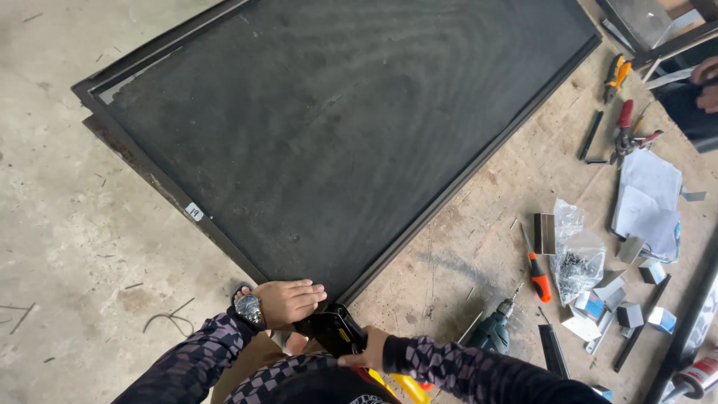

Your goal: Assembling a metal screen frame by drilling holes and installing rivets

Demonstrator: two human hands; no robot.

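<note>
1. At the near corner of the large black mesh screen in its dark metal frame, the left hand lies flat, palm down, fingers stretched out and released, pressing on the frame's corner; a dark wristwatch sits on that wrist.
2. Just beside it, the right hand is clenched around a black hand tool with yellow handles, whose head touches the same corner of the frame.
3. The screen lies flat on a worn wooden surface, with its left corner reaching out over the grey concrete floor; a small white sticker is stuck on the frame's left rail.
4. Near the right hand, a dark green cordless drill rests on the surface.
5. Further right lie an orange-handled screwdriver, a clear plastic bag of small dark screws and several small metal corner pieces.
6. Toward the far right edge are red-handled pliers, orange-handled cutters and some sheets of white paper.
7. Another person's hand shows at the top right edge, well apart from the work.
</note>
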